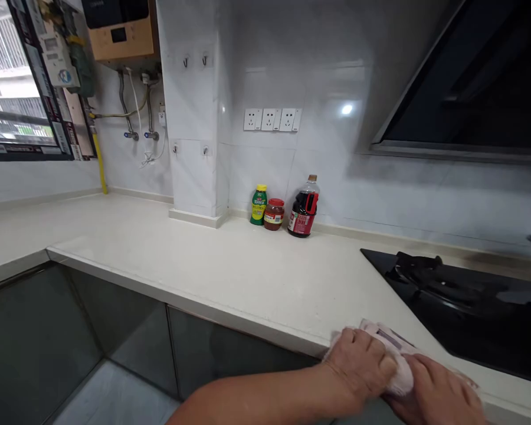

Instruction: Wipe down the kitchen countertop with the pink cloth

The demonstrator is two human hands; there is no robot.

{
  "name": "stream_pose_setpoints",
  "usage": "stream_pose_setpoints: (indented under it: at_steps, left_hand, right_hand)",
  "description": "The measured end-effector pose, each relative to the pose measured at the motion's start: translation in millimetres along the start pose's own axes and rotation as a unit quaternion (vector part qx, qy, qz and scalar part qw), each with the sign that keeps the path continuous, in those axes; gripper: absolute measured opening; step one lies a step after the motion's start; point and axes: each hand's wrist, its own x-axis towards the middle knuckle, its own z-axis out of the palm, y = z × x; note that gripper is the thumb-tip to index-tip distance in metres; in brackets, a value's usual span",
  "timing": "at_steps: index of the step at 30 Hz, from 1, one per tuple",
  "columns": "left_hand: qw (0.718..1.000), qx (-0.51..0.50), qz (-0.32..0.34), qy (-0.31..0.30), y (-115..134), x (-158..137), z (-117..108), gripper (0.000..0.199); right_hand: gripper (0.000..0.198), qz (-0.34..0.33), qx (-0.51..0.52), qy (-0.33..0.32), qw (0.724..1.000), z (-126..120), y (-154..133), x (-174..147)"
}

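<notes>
A pale pinkish-white cloth point(402, 376) with a dark stripe lies bunched at the front edge of the countertop, just left of the stove. My left hand point(361, 363) reaches in from the bottom and has its fingers curled over the cloth. Close beside it, my right hand point(445, 392) is closed on the same cloth, partly cut off by the bottom of the view. Part of the cloth is hidden beneath both hands.
The white countertop point(230, 265) runs left into a corner. Against the wall stand a green bottle point(259, 205), a red-lidded jar point(274, 215) and a large dark sauce bottle point(304, 208). A black gas stove point(482, 319) sits at right under a range hood point(478, 88).
</notes>
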Motion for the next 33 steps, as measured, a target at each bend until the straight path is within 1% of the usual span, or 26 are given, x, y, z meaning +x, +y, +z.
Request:
stream_pose_setpoints:
  at_steps: [3, 6, 8, 10, 12, 14, 15, 16, 17, 18, 19, 20, 21, 23, 26, 29, 31, 33]
  left_hand:
    - [1.0, -0.001, -0.004, -0.011, -18.6, -15.9, -7.7, 0.02]
    - [0.998, -0.005, -0.029, -0.056, -47.9, -44.3, -25.8, 0.019]
    - [0.992, -0.003, -0.06, -0.108, -73.4, -72.0, -44.4, 0.019]
    - [0.984, -0.004, -0.088, -0.157, -102.7, -105.7, -65.5, 0.033]
    - [0.977, 0.008, -0.132, -0.167, -133.9, -143.1, -86.2, 0.046]
    - [0.973, 0.039, -0.173, -0.148, -165.4, -181.2, -104.8, 0.053]
    - [0.971, 0.057, -0.187, -0.138, -180.7, -199.4, -112.9, 0.054]
    - [0.969, 0.073, -0.196, -0.128, -195.5, -216.5, -120.2, 0.054]
    - [0.969, 0.086, -0.199, -0.119, -209.3, -232.1, -126.7, 0.054]
    - [0.968, 0.101, -0.201, -0.107, -221.8, -245.6, -132.1, 0.054]
    - [0.966, 0.12, -0.209, -0.092, -232.5, -256.9, -136.6, 0.052]
    - [0.963, 0.138, -0.215, -0.081, -241.0, -265.7, -140.2, 0.051]
    - [0.96, 0.153, -0.222, -0.072, -247.0, -271.9, -143.0, 0.05]
    - [0.955, 0.169, -0.235, -0.067, -251.3, -276.9, -146.8, 0.049]
    - [0.946, 0.18, -0.26, -0.072, -243.6, -270.5, -149.2, 0.05]
    - [0.938, 0.192, -0.276, -0.087, -229.7, -256.2, -146.4, 0.051]
    - [0.94, 0.196, -0.264, -0.093, -219.5, -244.0, -140.3, 0.051]
    - [0.946, 0.199, -0.239, -0.087, -206.7, -228.0, -130.9, 0.05]
  right_hand:
    - [0.047, -0.01, -0.041, -0.018, 0.999, 1.8, -31.0, 17.3]
    - [0.058, -0.005, -0.031, -0.053, 0.998, -3.5, -79.3, 46.7]
    - [0.063, 0.0, -0.003, -0.085, 0.996, -10.7, -120.8, 70.7]
    - [0.066, 0.004, 0.034, -0.118, 0.992, -16.7, -166.1, 96.1]
    - [0.067, -0.009, 0.074, -0.148, 0.986, -19.1, -211.7, 121.9]
    - [0.069, -0.043, 0.099, -0.17, 0.98, -17.3, -255.7, 147.7]
    - [0.067, -0.064, 0.104, -0.179, 0.976, -15.2, -276.6, 160.5]
    - [0.059, -0.084, 0.109, -0.189, 0.972, -12.6, -296.3, 173.0]
    - [0.046, -0.099, 0.116, -0.193, 0.969, -9.7, -314.6, 184.8]
    - [0.032, -0.11, 0.125, -0.19, 0.968, -6.5, -331.1, 195.7]
    - [0.023, -0.119, 0.136, -0.182, 0.967, -3.3, -345.2, 205.2]
    - [0.021, -0.127, 0.148, -0.172, 0.966, -0.4, -356.8, 213.0]
    - [0.022, -0.135, 0.159, -0.162, 0.964, 2.0, -365.6, 218.8]
    - [0.024, -0.152, 0.181, -0.149, 0.96, 4.8, -374.4, 224.5]
    - [0.027, -0.17, 0.21, -0.141, 0.952, 3.0, -368.7, 222.0]
    - [0.03, -0.176, 0.231, -0.132, 0.948, -2.3, -347.0, 213.1]
    - [0.035, -0.169, 0.233, -0.126, 0.949, -5.1, -326.2, 204.6]
    - [0.037, -0.158, 0.226, -0.125, 0.953, -6.5, -300.9, 193.2]
